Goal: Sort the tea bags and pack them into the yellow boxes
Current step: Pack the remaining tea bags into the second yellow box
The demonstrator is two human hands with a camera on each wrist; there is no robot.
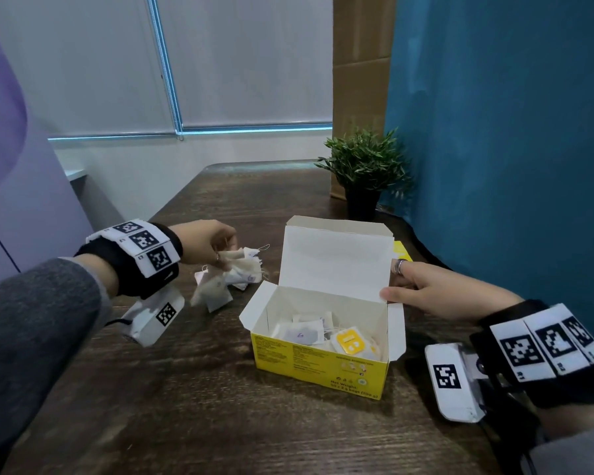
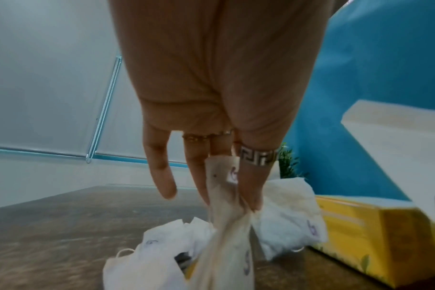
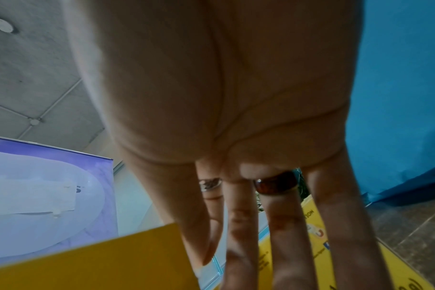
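A yellow box (image 1: 323, 368) stands open mid-table with its lid (image 1: 336, 255) upright. Inside lie several tea bags (image 1: 302, 334), one with a yellow tag (image 1: 348, 341). My right hand (image 1: 396, 286) pinches the lid's right edge, thumb in front and fingers behind; the right wrist view shows the fingers (image 3: 286, 235) stretched along the yellow lid (image 3: 99, 261). Left of the box, my left hand (image 1: 225, 258) pinches a bunch of white tea bags (image 1: 240, 265) above a loose pile (image 1: 213, 293). The left wrist view shows thumb and fingers (image 2: 201, 186) squeezing one bag (image 2: 226, 225).
A second yellow box (image 1: 402, 250) peeks out behind the lid. A potted plant (image 1: 364, 173) stands at the far right of the dark wooden table (image 1: 186, 406), beside a blue partition (image 1: 511, 132). A cardboard panel (image 1: 357, 63) rises behind the plant.
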